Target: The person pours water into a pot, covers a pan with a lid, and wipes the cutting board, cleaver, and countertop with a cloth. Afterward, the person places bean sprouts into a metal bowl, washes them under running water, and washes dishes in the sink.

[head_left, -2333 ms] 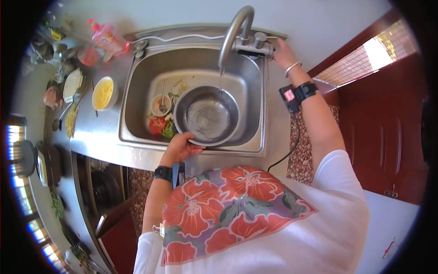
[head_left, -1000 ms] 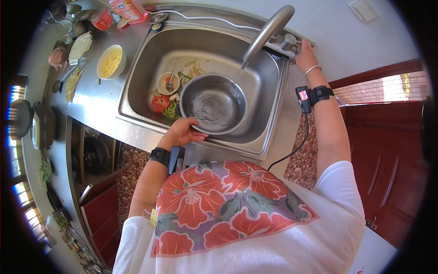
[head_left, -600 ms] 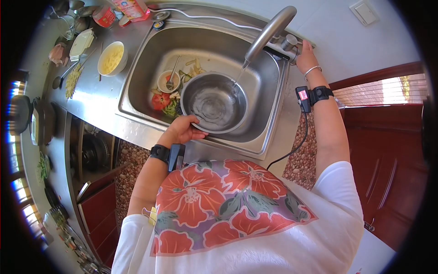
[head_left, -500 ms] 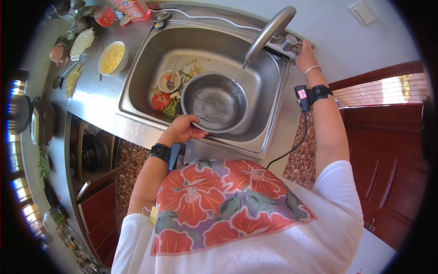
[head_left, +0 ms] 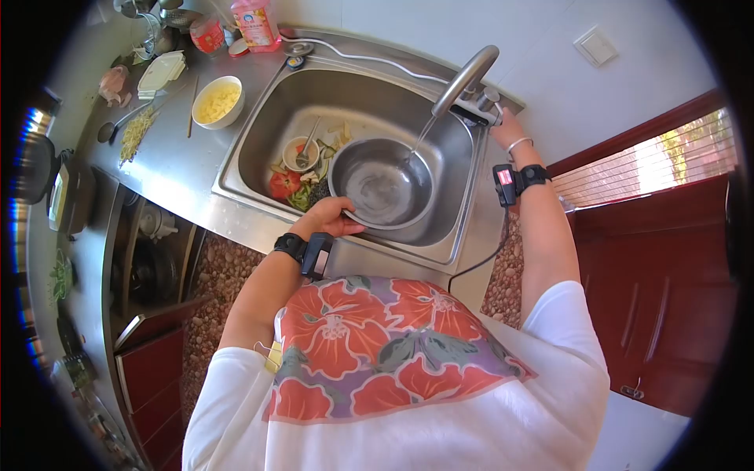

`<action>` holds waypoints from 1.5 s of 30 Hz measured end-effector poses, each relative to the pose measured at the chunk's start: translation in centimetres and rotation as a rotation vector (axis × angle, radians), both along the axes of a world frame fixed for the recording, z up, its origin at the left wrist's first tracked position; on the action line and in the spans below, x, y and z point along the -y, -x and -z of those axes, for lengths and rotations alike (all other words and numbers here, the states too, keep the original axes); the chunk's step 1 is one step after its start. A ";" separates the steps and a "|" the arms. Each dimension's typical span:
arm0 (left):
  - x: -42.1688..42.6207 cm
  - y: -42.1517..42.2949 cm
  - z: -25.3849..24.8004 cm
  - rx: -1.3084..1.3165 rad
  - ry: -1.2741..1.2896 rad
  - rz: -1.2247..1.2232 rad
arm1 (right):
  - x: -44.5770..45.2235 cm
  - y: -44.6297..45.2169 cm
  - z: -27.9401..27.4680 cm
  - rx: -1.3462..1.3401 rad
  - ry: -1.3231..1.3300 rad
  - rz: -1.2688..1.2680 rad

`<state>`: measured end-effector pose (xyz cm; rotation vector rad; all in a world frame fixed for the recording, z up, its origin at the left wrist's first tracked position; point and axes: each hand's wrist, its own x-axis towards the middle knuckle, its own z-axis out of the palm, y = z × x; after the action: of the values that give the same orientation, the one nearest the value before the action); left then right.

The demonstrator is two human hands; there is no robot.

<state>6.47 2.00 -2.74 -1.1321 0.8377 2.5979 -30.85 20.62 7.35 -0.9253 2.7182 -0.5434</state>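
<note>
A round metal basin (head_left: 382,184) rests in the steel sink (head_left: 236,157), and water falls into it from the curved faucet (head_left: 471,74). My left hand (head_left: 332,217) grips the basin's near rim, thumb at the edge and fingers underneath. At the side of the faucet's body is my right hand (head_left: 507,129), its fingers partly hidden behind the fixture, so its grip cannot be made out. Left of the basin, a small white cup (head_left: 301,154) with a spoon in it stands among vegetable scraps (head_left: 285,184).
On the left counter stands a white bowl of yellow pieces (head_left: 219,103), beside a chopstick, a ladle and thin strips (head_left: 140,133). A pink bottle (head_left: 257,25) and a red-labelled jar (head_left: 207,34) are behind. A white cable runs along the sink's back edge.
The view has shifted and turned since the earlier frames. My left hand stays on the basin's rim, my right hand stays by the faucet, and the water keeps running.
</note>
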 end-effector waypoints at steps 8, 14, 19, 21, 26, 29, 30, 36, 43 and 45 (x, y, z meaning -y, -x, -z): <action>1.6 -3.6 -4.2 -0.125 0.037 -0.017 | -5.2 -4.9 1.9 0.003 0.356 0.082; 4.8 -11.3 -8.6 -0.147 0.110 -0.052 | -8.8 -13.7 3.8 0.337 0.526 0.306; 6.6 -21.9 -8.3 -0.132 0.176 -0.134 | -7.7 -21.8 3.6 0.561 0.615 0.311; 5.6 -26.6 -7.9 -0.121 0.229 -0.218 | -5.5 -24.0 3.9 0.680 0.646 0.276; -2.7 -40.3 -6.1 0.032 0.284 -0.641 | 0.7 -31.1 5.1 0.814 0.587 -0.247; -9.2 -47.5 -4.1 0.033 0.303 -0.976 | 7.0 -37.1 6.1 0.911 0.407 -0.492; -12.3 -49.1 -4.7 0.013 0.264 -1.134 | 7.8 -38.2 7.6 0.880 0.389 -0.668; -26.1 -58.9 -5.2 0.052 0.171 -1.669 | 13.8 -51.0 8.0 0.933 0.208 -1.070; -40.7 -75.4 -3.2 0.049 0.161 -2.108 | 15.2 -74.3 7.7 0.946 0.165 -1.330; -44.2 -80.2 -4.5 0.134 0.234 -2.209 | 16.1 -80.5 10.4 0.901 0.054 -1.284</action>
<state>86.65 46.23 1.79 -3.5554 -1.0244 3.1584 49.67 4.56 -3.03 -1.6199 1.0008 -0.5148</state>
